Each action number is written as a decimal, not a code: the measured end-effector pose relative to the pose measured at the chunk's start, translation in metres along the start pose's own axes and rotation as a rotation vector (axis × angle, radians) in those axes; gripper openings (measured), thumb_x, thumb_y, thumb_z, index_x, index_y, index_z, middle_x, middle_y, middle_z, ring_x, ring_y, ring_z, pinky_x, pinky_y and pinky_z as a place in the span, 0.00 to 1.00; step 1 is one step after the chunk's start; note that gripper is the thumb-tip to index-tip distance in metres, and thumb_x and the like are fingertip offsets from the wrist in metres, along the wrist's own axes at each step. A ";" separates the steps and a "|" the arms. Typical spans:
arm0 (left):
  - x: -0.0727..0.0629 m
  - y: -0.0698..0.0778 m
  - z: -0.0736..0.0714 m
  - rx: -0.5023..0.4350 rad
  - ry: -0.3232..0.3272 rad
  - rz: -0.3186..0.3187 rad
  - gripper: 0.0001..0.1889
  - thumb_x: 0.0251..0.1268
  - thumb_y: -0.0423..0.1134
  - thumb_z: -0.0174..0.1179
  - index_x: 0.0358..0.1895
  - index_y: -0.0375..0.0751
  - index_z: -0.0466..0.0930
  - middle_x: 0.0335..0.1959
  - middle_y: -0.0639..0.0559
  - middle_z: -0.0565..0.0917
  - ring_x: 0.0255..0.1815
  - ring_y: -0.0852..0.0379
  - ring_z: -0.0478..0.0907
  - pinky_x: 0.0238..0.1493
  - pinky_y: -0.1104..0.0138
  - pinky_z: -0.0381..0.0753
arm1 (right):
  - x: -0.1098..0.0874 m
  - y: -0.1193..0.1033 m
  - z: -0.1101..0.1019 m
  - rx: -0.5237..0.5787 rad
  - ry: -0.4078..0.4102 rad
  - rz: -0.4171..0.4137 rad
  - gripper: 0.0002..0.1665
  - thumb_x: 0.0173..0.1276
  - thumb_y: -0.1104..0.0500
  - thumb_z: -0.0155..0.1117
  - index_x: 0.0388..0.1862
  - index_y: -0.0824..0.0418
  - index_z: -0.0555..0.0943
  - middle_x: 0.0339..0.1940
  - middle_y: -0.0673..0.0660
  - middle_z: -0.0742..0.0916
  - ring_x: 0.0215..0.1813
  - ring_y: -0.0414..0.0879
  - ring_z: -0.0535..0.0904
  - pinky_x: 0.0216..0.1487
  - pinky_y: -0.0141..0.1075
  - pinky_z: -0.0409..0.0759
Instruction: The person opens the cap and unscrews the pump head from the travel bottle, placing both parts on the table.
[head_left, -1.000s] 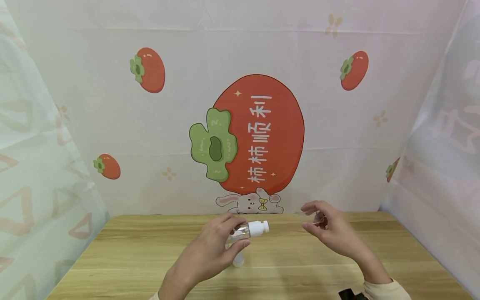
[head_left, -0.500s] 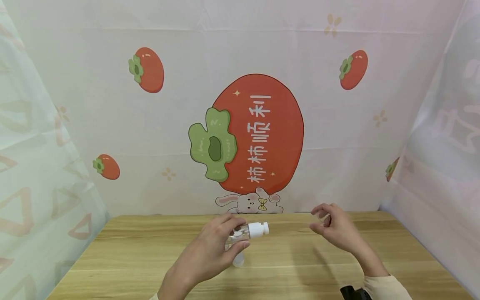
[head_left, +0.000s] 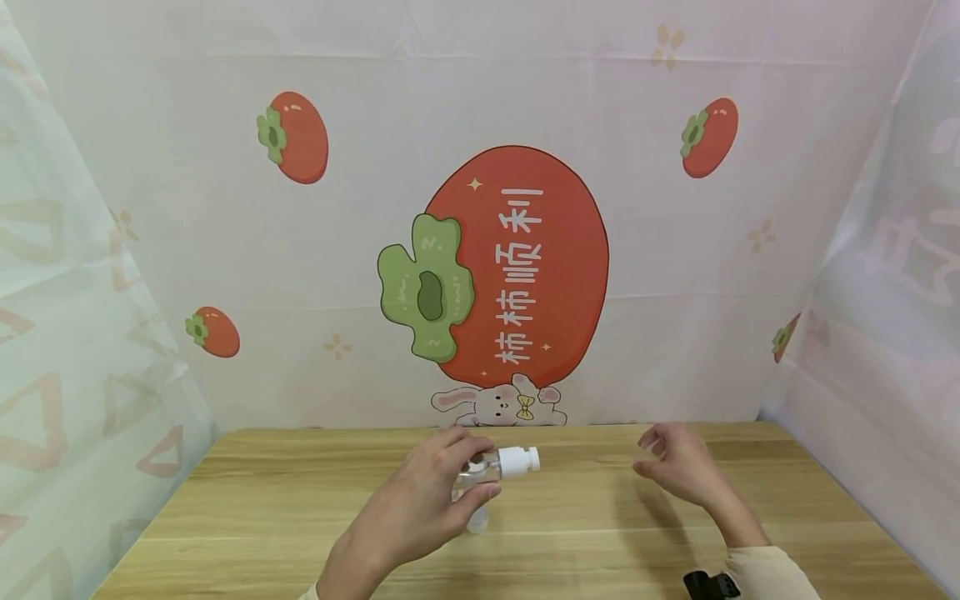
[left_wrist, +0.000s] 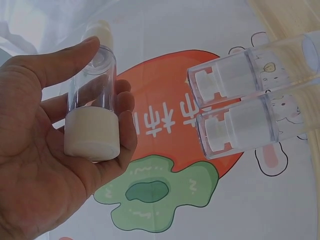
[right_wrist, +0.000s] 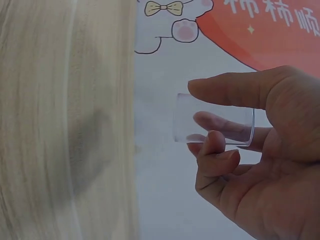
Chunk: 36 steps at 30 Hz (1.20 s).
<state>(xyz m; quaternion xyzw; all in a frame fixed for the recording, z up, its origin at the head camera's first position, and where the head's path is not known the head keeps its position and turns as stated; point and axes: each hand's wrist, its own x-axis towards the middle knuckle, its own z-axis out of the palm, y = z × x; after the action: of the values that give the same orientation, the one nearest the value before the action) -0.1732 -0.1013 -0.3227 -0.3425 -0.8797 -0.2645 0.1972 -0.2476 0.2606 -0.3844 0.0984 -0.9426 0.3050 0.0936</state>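
Observation:
My left hand (head_left: 412, 504) grips a clear pump bottle (head_left: 495, 465), which lies sideways above the table with its white pump pointing right. In the left wrist view, the fingers and thumb wrap its clear body, and its white base (left_wrist: 92, 132) faces the camera. Off to the right, my right hand (head_left: 678, 467) holds a clear cap (right_wrist: 185, 117) between thumb and fingers, best seen in the right wrist view. The cap is apart from the bottle. Two more clear bottles with white pumps under clear caps, a nearer one (left_wrist: 250, 120) and another (left_wrist: 232, 77), show in the left wrist view.
The wooden table (head_left: 562, 533) reaches back to a white cloth (head_left: 675, 250) printed with persimmons and a rabbit. Cloth also hangs at both sides. A small whitish object (head_left: 477, 522) is partly hidden below my left hand. A black device (head_left: 708, 585) sits by the right sleeve.
My right hand has moved right and slightly down with the clear cap, farther from the pump bottle. The left hand and its bottle have hardly moved.

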 end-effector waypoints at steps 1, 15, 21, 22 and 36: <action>0.000 0.000 0.000 0.002 0.000 0.000 0.14 0.62 0.39 0.72 0.49 0.41 0.83 0.47 0.58 0.82 0.43 0.59 0.78 0.47 0.65 0.81 | 0.000 0.002 0.001 -0.007 -0.007 0.007 0.17 0.58 0.62 0.76 0.43 0.69 0.82 0.39 0.60 0.85 0.40 0.52 0.81 0.36 0.48 0.80; 0.000 0.000 0.001 0.016 -0.017 -0.015 0.15 0.63 0.42 0.72 0.50 0.42 0.83 0.48 0.58 0.82 0.45 0.61 0.76 0.48 0.65 0.80 | 0.001 0.014 0.011 -0.005 -0.073 0.089 0.17 0.58 0.62 0.75 0.43 0.70 0.81 0.33 0.58 0.82 0.35 0.49 0.77 0.32 0.45 0.77; 0.000 0.000 0.001 0.009 -0.019 -0.013 0.15 0.63 0.42 0.72 0.50 0.42 0.83 0.48 0.56 0.82 0.45 0.61 0.76 0.48 0.65 0.80 | 0.001 0.018 0.014 -0.010 -0.072 0.071 0.16 0.56 0.64 0.75 0.40 0.69 0.81 0.30 0.56 0.82 0.33 0.48 0.77 0.32 0.44 0.77; 0.000 -0.001 0.001 0.009 -0.020 -0.015 0.15 0.63 0.42 0.72 0.50 0.42 0.83 0.48 0.56 0.82 0.45 0.61 0.75 0.48 0.65 0.80 | 0.001 0.018 0.014 -0.011 -0.072 0.067 0.16 0.56 0.64 0.75 0.40 0.69 0.81 0.30 0.56 0.82 0.33 0.48 0.77 0.32 0.44 0.77; 0.001 0.000 0.000 0.019 -0.031 -0.027 0.15 0.64 0.43 0.71 0.50 0.43 0.83 0.47 0.57 0.82 0.45 0.60 0.76 0.48 0.64 0.80 | 0.003 0.020 0.019 -0.049 -0.085 0.088 0.14 0.56 0.64 0.76 0.38 0.66 0.81 0.30 0.55 0.83 0.35 0.48 0.79 0.34 0.46 0.79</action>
<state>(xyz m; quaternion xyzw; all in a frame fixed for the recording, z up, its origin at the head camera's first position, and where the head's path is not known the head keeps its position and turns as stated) -0.1733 -0.1010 -0.3219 -0.3327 -0.8897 -0.2533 0.1832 -0.2576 0.2650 -0.4097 0.0674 -0.9564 0.2809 0.0423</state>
